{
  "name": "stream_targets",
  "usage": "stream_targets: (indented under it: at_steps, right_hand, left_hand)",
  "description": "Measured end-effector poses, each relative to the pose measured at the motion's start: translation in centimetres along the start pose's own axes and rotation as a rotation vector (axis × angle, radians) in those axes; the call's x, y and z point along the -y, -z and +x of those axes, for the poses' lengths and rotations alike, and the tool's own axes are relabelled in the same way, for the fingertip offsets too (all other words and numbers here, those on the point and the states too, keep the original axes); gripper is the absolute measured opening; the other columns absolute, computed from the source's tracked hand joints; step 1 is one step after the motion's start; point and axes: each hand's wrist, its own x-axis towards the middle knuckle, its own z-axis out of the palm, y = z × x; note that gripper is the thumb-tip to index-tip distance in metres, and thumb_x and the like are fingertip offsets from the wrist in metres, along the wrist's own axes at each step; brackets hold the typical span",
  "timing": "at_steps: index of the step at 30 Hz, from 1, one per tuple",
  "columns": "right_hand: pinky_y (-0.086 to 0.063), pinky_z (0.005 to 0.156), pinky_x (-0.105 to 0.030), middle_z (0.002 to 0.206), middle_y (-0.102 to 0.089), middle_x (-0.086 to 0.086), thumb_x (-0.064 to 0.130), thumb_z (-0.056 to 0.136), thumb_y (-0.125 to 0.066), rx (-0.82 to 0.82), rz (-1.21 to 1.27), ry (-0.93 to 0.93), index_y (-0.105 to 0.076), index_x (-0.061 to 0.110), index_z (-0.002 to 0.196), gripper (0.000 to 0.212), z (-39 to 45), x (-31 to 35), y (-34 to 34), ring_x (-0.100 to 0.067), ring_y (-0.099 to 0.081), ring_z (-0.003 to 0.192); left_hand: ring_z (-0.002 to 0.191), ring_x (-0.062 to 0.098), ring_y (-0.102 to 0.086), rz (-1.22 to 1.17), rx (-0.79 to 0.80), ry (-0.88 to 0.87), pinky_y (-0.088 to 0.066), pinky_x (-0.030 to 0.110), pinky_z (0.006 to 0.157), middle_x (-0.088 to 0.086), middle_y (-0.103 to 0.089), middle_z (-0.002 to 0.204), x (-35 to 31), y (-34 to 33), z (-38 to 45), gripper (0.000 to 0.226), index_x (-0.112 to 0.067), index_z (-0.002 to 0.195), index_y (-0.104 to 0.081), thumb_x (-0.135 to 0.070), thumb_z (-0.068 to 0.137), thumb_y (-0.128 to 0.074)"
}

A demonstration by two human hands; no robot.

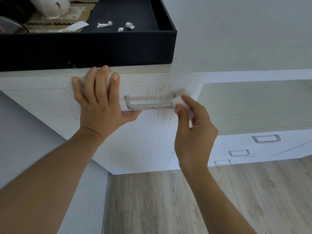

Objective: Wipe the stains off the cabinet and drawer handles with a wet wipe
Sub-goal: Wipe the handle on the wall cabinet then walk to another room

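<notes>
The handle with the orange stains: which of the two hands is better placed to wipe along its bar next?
The right hand. It pinches the folded wet wipe at the right end of the handle, while the left hand rests open on the cabinet's top edge.

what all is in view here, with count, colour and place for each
handle: one, silver with orange-brown stains, on the cabinet front at centre
wet wipe: one, white, folded, at the handle's right end
cabinet: one, whitewashed wood, centre, its front streaked around the handle
drawer handles: three, silver, on the lower unit at right
tray: one, black, on the cabinet top, upper left
paper scraps: a few, white, curled, inside the tray
floor: light wood planks, bottom
left hand: fingers over the cabinet's top edge, thumb under the handle's left end
right hand: pinches the wipe against the handle
</notes>
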Motion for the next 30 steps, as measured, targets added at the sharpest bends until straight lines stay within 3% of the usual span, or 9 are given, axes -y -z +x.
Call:
stream_targets:
  at_steps: [3,7,11,24,30]
  right_hand:
    - [-0.039,0.076,0.0,0.09,-0.064,0.006,0.014,0.087,-0.064,-0.089,-0.04,0.103,-0.067,0.012,0.107,0.02,-1.1,-0.1,0.3,0.009,-0.055,0.08]
    - [-0.042,0.081,-0.004,0.097,-0.066,0.003,0.012,0.085,-0.066,-0.172,-0.006,0.127,-0.067,0.009,0.105,0.021,-1.6,-0.4,0.2,-0.001,-0.059,0.09]
    - [-0.043,0.08,-0.003,0.096,-0.065,0.0,0.006,0.081,-0.071,-0.156,-0.032,0.17,-0.069,0.004,0.1,0.019,-1.5,0.0,-0.5,-0.002,-0.058,0.089]
    - [-0.044,0.076,-0.006,0.092,-0.065,0.002,0.012,0.083,-0.069,-0.163,0.026,0.128,-0.068,0.009,0.1,0.018,-1.1,-0.6,-0.9,-0.002,-0.057,0.079]
    - [-0.044,0.076,-0.006,0.093,-0.063,0.004,0.01,0.083,-0.069,-0.159,0.016,0.175,-0.067,0.008,0.1,0.017,-1.3,-1.1,-0.9,0.005,-0.055,0.079]
  left_hand:
    - [0.125,0.037,-0.027,-0.004,0.005,-0.002,-0.007,0.05,0.113,0.021,-0.026,0.133,0.0,0.1,-0.1,0.099,-0.004,0.134,-0.011,-0.075,0.079,-0.052]
    - [0.125,0.037,-0.026,-0.004,0.004,0.001,-0.003,0.048,0.114,0.022,-0.026,0.133,-0.1,0.2,0.0,0.1,-0.004,0.135,-0.01,-0.075,0.079,-0.052]
    - [0.125,0.037,-0.028,-0.02,0.007,-0.001,-0.011,0.051,0.11,0.021,-0.026,0.133,-0.1,0.3,0.1,0.097,-0.004,0.134,-0.01,-0.074,0.081,-0.05]
    - [0.125,0.036,-0.027,-0.036,-0.009,0.002,-0.006,0.049,0.112,0.02,-0.026,0.133,0.0,0.1,0.0,0.099,-0.004,0.136,-0.009,-0.075,0.079,-0.051]
    - [0.124,0.037,-0.029,-0.026,-0.01,-0.009,-0.017,0.053,0.108,0.021,-0.026,0.133,-0.1,0.1,0.0,0.098,-0.004,0.135,-0.009,-0.075,0.08,-0.049]
